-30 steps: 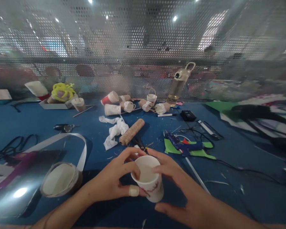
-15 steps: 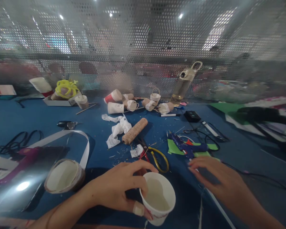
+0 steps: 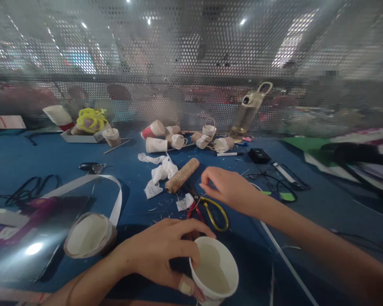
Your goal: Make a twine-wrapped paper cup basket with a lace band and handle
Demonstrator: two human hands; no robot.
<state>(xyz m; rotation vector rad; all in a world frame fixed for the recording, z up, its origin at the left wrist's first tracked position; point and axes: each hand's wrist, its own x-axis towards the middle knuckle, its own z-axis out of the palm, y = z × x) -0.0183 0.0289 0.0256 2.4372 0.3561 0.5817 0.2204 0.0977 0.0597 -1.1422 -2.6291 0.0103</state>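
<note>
A white paper cup (image 3: 214, 272) stands at the front, its mouth tipped toward me. My left hand (image 3: 166, 250) grips its left rim, a finger over the edge and the bandaged thumb against the outside. Over the middle of the table, my right hand (image 3: 228, 187) hovers loosely curled, with nothing visible between its fingers. Just left of it lie a roll of brown twine (image 3: 182, 175) and scissors (image 3: 216, 212) with yellow and red handles. My right hand and forearm cover most of the blue glue gun. At left sits a twine-wrapped cup (image 3: 90, 236).
Crumpled white lace (image 3: 159, 172) lies behind the twine. Small wrapped cups (image 3: 223, 144), a marker (image 3: 228, 154) and a leaning bottle (image 3: 247, 112) line the mesh screen. On the left are a purple glue gun (image 3: 35, 216), a dark tablet-like slab (image 3: 60, 238) and white ribbon (image 3: 116, 204).
My right hand has moved left and away from me, from beside the blue glue gun to near the twine and scissors. My left hand keeps its hold on the cup.
</note>
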